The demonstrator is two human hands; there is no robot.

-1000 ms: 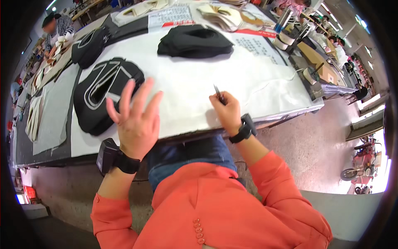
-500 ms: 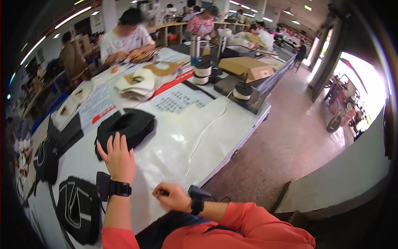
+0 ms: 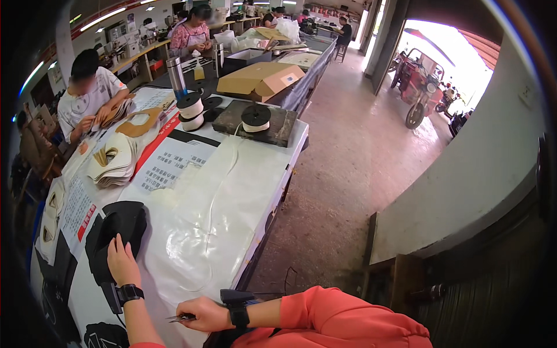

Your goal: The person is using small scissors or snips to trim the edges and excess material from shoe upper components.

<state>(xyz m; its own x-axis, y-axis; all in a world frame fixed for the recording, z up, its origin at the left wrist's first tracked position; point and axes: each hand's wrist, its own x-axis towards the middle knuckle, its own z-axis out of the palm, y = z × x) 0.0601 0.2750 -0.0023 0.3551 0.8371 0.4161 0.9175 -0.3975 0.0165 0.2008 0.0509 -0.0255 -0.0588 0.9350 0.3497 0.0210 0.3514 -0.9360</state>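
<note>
Near the table's left side lies a stack of black curved pieces (image 3: 129, 222) with an opening in the middle. My left hand (image 3: 123, 264) rests at its near edge, fingers stretched over the black material and gripping nothing. Close to my body, above the table's near edge, my right hand (image 3: 206, 314) is closed around small metal snips (image 3: 184, 318). Their pointed end sticks out to the left; the rest is hidden in my fist. A white cord (image 3: 219, 194) runs over the white sheet (image 3: 191, 232) from a spool (image 3: 256, 118) towards me.
Further up the table are stacked white pieces (image 3: 116, 159), another spool (image 3: 190, 111), a steel flask (image 3: 176, 77) and an open cardboard box (image 3: 261, 80). A co-worker (image 3: 90, 98) handles pieces at the far left. Beyond the table's right edge runs the floor (image 3: 331, 191).
My view has swung right, so the table sits further left. My left hand stays at the black stack. The snips' pointed end now shows from my right fist.
</note>
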